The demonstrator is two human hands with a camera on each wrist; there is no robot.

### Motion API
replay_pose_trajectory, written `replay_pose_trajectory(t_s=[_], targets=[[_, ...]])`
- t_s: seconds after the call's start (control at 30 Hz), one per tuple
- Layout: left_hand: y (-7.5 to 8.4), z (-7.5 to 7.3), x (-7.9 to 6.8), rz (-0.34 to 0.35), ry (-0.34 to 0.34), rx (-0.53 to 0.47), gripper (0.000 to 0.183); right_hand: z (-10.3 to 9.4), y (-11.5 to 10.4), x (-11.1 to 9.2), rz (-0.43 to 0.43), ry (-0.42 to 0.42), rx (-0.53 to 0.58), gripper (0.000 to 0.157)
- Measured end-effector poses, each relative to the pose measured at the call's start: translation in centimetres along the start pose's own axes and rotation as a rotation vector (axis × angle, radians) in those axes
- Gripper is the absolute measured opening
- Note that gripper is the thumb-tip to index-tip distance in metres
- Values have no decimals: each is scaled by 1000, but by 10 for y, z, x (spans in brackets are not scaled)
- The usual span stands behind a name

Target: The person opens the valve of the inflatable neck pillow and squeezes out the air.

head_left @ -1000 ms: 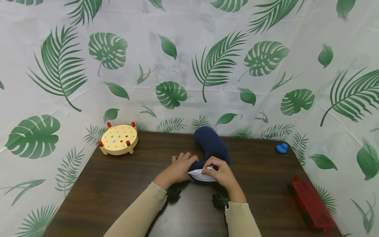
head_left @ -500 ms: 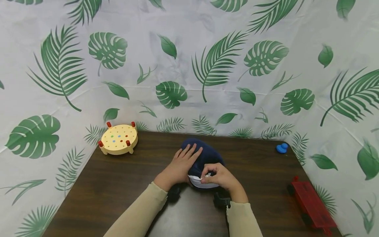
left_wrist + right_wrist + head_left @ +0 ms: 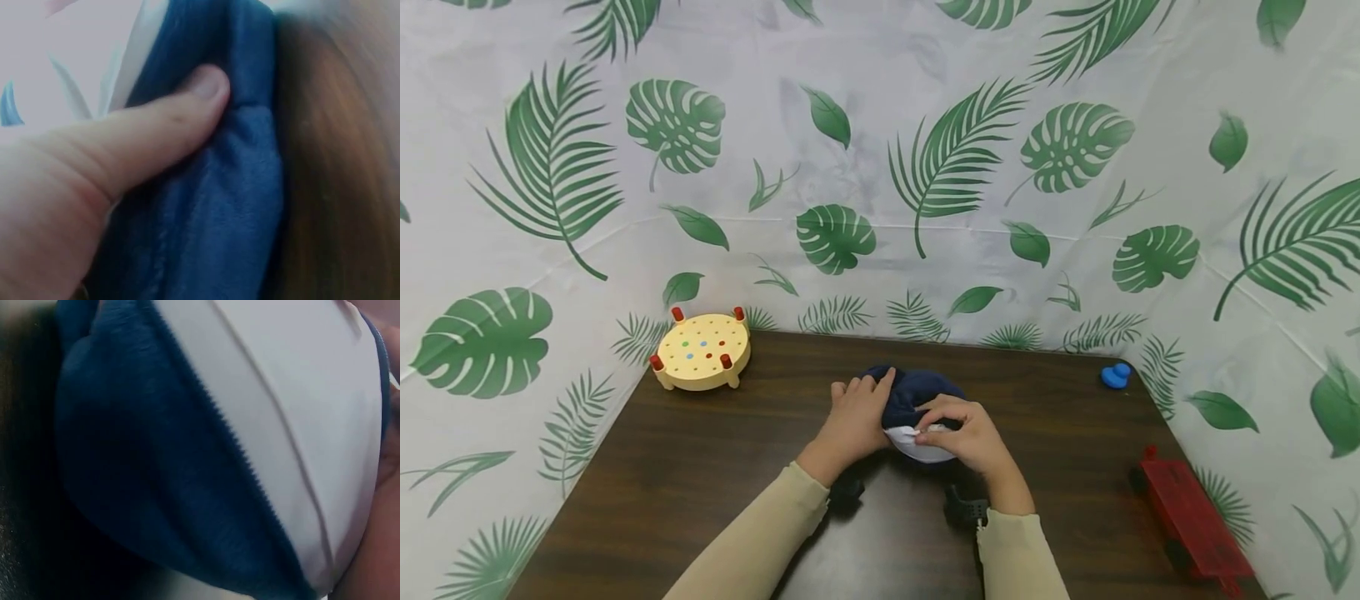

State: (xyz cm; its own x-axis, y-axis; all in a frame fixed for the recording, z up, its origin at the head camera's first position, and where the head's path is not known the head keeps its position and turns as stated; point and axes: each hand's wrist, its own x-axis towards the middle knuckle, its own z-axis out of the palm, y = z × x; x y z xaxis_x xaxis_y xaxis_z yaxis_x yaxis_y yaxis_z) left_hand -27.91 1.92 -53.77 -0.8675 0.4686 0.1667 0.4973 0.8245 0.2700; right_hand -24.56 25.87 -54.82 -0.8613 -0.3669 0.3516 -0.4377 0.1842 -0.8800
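Two hands on navy pillow (image 3: 917,392), left hand (image 3: 853,421) gripping fleece, right hand (image 3: 966,437) pinching white lining, no writing legible

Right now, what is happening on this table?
A person works a navy plush cover with both hands on the dark table. The left hand grips the blue fabric; the right hand pinches the white inner cushion at its zippered opening. A yellow peg board sits apart.
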Motion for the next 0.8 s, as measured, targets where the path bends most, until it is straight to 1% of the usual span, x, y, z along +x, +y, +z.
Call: replay_pose_trajectory(t_s=[0.1, 0.2, 0.23, 0.3, 0.37, 0.4, 0.53, 0.6, 0.67, 0.8], targets=[[3, -6, -1, -57, 30, 1, 82, 0, -2, 1, -17, 78, -27, 16], [5, -12, -2, -110, 71, 48, 56, 1, -4, 2, -49, 153, -36, 16], [5, -14, -2, -120, 82, 73, 53, 2, -5, 3, -57, 169, -34, 16], [6, -17, -3, -129, 106, 115, 53, 3, -5, 3, -58, 188, -26, 16], [5, -18, -4, -131, 103, 113, 54, 5, -4, 4, -43, 186, -15, 15], [4, -18, -3, -127, 88, 101, 56, 5, -3, 4, -37, 182, -9, 15], [-4, -14, 0, -97, -22, -4, 79, 8, 4, 4, -17, 182, -1, 15], [-9, -10, 2, -82, -64, -51, 91, 9, 8, 4, -2, 187, -3, 15], [-14, -6, 4, -81, -68, -82, 99, 10, 13, 5, 12, 193, -9, 16], [-20, 2, 6, -100, -28, -112, 107, 13, 18, 5, 40, 190, -15, 18]])
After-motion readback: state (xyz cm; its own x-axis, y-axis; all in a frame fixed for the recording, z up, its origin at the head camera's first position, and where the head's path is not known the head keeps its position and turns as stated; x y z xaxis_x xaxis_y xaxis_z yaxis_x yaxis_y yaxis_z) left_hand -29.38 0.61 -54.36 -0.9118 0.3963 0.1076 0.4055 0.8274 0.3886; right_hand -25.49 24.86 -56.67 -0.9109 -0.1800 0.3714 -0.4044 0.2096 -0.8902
